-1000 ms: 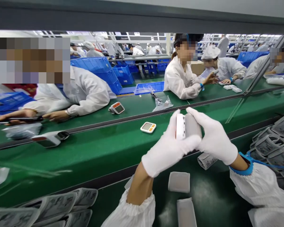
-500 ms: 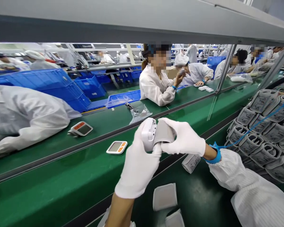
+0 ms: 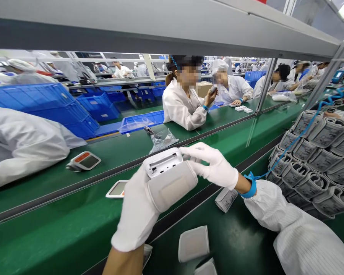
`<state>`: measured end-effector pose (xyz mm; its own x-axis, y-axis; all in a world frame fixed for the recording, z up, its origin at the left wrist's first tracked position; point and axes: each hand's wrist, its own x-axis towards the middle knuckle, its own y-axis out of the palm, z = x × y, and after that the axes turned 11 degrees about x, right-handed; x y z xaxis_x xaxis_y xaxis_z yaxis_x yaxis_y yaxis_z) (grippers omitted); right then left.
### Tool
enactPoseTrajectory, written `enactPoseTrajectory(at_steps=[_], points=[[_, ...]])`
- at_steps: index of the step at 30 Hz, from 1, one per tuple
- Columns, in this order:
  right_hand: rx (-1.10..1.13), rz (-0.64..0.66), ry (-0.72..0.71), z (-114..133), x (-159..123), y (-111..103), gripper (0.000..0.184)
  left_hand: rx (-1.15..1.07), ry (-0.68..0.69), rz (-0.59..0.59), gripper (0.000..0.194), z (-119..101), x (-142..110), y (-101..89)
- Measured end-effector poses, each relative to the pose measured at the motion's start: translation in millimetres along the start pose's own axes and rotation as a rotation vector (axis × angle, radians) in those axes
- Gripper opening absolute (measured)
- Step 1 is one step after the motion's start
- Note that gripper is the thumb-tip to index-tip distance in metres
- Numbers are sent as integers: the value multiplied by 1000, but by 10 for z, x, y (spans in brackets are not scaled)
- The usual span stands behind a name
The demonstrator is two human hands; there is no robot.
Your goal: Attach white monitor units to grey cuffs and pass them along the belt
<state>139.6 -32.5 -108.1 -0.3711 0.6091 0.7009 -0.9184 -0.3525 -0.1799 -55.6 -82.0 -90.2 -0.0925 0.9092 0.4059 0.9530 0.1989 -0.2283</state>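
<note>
A wrist blood pressure monitor, its white case (image 3: 164, 162) joined to a grey rolled cuff (image 3: 172, 187), is held up over the green belt. The back of the case faces me, showing an open battery bay with dark contacts. My left hand (image 3: 136, 208), in a white glove, wraps its left end; some fingers are hidden behind it. At the right end, my gloved right hand (image 3: 213, 164) has its fingertips on the case and its thumb by the cuff's edge. Another monitor (image 3: 116, 190) lies screen up on the belt, partly covered by my left hand.
Rolled grey cuffs (image 3: 318, 164) are piled at the right, behind a blue wrist-strap cord (image 3: 278, 160). Loose cuffs (image 3: 193, 243) lie on the near bench. A third monitor (image 3: 84, 161) and a plastic bag (image 3: 162, 140) rest across the belt, near co-workers. A metal beam (image 3: 160, 26) crosses overhead.
The held monitor has turned so its battery bay and cuff face me, and it sits slightly further left. My right fingers have shifted from around the cuff to its right end.
</note>
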Motion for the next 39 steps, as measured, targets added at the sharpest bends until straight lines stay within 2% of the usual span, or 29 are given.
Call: enactPoseTrajectory(at_steps=[2, 5, 10, 14, 20, 23, 24, 27, 30, 31, 33, 35, 37, 39], points=[[-78, 50, -102, -9, 2, 5, 42, 6, 0, 59, 39, 14, -1, -31], [-95, 71, -136, -17, -29, 44, 44, 36, -23, 136, 41, 4, -4, -58], [41, -67, 27, -77, -142, 177, 55, 53, 22, 159, 36, 81, 0, -70], [69, -172, 123, -61, -205, 259, 54, -1, 52, 176, 35, 231, 11, -53], [139, -196, 284, -34, -136, 297, 51, -59, 4, 160, 39, 268, 77, -37], [57, -149, 393, -99, -42, 230, 39, -15, -24, 165, 45, 268, 148, -15], [29, -129, 454, -114, -17, 200, 40, 10, -33, 160, 47, 289, 166, 5], [0, -34, 672, -131, 4, 132, 60, 142, -123, 84, 50, 442, 171, 123], [-272, 89, 675, -208, -24, 116, 88, 193, -197, 138, 61, 670, 136, 284], [-375, 118, 659, -271, -24, 111, 85, 187, -192, 188, 66, 740, 128, 327], [-484, 157, 694, -459, 20, 80, 62, 218, -198, 268, 72, 835, 127, 369], [-517, 155, 770, -695, 128, 12, 39, 292, -247, 285, 73, 848, 128, 340], [-595, 100, 817, -919, 276, -79, 30, 378, -290, 300, 72, 767, 98, 250], [-694, 27, 839, -1078, 421, -159, 32, 504, -251, 412, 73, 604, 5, 129]])
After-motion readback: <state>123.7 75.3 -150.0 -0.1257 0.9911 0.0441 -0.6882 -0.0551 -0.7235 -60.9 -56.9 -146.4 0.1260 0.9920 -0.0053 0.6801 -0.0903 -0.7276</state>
